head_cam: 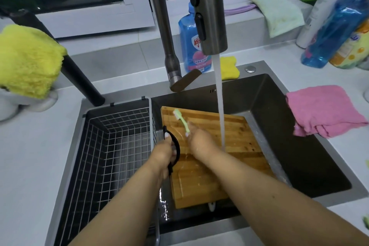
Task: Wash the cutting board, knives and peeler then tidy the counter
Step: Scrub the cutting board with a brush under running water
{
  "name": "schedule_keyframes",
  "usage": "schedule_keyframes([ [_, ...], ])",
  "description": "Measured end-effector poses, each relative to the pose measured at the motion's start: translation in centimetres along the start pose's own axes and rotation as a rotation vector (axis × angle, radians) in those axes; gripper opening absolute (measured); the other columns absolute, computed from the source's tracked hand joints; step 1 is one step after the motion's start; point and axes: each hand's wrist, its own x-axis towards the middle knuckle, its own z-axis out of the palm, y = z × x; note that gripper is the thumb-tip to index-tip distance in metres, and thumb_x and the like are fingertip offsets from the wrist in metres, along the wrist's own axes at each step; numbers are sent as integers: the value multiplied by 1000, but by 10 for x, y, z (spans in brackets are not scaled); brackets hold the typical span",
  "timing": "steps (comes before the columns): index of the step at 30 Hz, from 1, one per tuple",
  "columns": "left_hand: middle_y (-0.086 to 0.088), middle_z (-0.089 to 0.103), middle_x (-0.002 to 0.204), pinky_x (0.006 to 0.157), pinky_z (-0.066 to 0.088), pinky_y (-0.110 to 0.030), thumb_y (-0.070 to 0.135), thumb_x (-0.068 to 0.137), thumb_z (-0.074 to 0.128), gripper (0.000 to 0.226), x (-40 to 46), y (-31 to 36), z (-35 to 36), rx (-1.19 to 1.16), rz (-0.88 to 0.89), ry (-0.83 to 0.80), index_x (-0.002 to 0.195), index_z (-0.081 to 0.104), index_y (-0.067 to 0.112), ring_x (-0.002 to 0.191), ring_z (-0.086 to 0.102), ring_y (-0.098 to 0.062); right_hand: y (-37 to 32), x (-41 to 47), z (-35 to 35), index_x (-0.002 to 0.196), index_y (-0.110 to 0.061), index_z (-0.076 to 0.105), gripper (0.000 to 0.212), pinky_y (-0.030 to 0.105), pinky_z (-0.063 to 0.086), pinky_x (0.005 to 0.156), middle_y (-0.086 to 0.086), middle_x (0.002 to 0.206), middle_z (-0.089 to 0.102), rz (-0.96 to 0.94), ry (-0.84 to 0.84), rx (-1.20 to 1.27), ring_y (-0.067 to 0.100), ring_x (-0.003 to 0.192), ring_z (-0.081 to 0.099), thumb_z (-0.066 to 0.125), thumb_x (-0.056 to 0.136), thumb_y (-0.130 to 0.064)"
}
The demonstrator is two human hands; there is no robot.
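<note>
- Currently, head view: wooden cutting board (211,166) lies tilted inside the dark steel sink (283,118), its far corner up by the basket side, near end down by the front wall.
- Left hand (164,153) grips a black curved handle (175,146) at the board's left edge; fingers curled round it. Cannot tell what tool the handle belongs to, rest is hidden by the hand.
- Right hand (201,143) grips a green toothbrush (182,121) by its lower handle, bristle head pointing up-left over the board's far end; hand is blurred.
- Water stream (219,106) runs from the pull-down faucet head (209,10) and hits the board just right of the right hand.
- Wire drain basket (111,146) sits in the left part of the sink, touching or just beside the board's left edge.
- Pink cloth (323,110) lies on the white counter (30,156) right of the sink, 1 corner hanging over the rim.
- Yellow sponge (229,67) sits on the back rim behind the stream, blue soap bottle (189,46) just left of it behind the faucet.
- Yellow fluffy cloth (28,60) is draped over something at far left.
- Pale green cloth (277,12) hangs over the window sill; several bottles (335,26) crowd the right back corner.
</note>
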Motion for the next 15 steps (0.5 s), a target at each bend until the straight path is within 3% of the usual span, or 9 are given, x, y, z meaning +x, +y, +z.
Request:
schedule_keyframes([
  [2, -1, 56, 56, 49, 48, -25, 39, 104, 32, 44, -1, -1, -1, -11, 2, -27, 77, 56, 15, 50, 53, -14, 0, 2, -4, 149, -29, 22, 51, 31, 50, 75, 7, 117, 53, 11, 30, -75, 21, 97, 58, 39, 101, -23],
  [6, 5, 41, 56, 46, 33, -20, 39, 104, 31, 39, 0, -2, -5, -39, 30, -45, 81, 55, 18, 49, 33, -8, -13, 1, 11, 148, -32, 26, 49, 29, 46, 76, 2, 127, 50, -98, -22, 58, 18, 99, 54, 38, 101, -23],
  [9, 4, 43, 57, 43, 36, -18, 39, 104, 33, 37, -1, -1, -6, -39, 15, -51, 79, 53, 19, 47, 36, -7, -13, 8, 2, 149, -29, 21, 51, 27, 43, 67, 3, 116, 52, -102, 17, -78, 15, 89, 52, 38, 101, -24],
  [11, 3, 45, 56, 39, 36, -18, 39, 104, 33, 39, -1, -1, -8, -41, -2, -66, 79, 54, 17, 42, 37, -6, -1, -11, 0, 146, -28, 29, 47, 28, 50, 64, 2, 102, 58, -158, 59, -134, 14, 83, 58, 38, 100, -24],
  [15, -3, 51, 70, 51, 34, -22, 45, 102, 33, 43, 3, -5, -10, -30, -12, -100, 85, 58, 15, 53, 39, -10, 21, -46, 13, 143, -31, 35, 44, 31, 56, 64, 0, 88, 61, -182, 75, -83, 14, 76, 62, 39, 99, -25],
])
